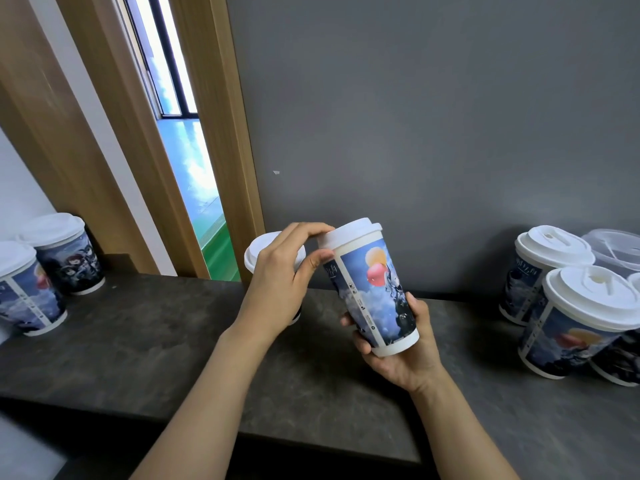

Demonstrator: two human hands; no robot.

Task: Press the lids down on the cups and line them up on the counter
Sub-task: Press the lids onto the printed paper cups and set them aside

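A printed paper cup [375,289] with a white lid [349,232] is tilted above the dark counter [138,341]. My right hand [398,348] grips its base from below. My left hand [284,271] pinches the lid's left rim with thumb and fingers. Behind my left hand stands another lidded cup [256,251], mostly hidden. Two lidded cups [59,258] stand at the far left. Several lidded cups [568,320] cluster at the right.
A grey wall [433,116] backs the counter. A wooden door frame [221,133] and an open gap to a green floor lie at the left. A clear plastic container [616,247] sits behind the right cups. The counter's front edge runs across the bottom.
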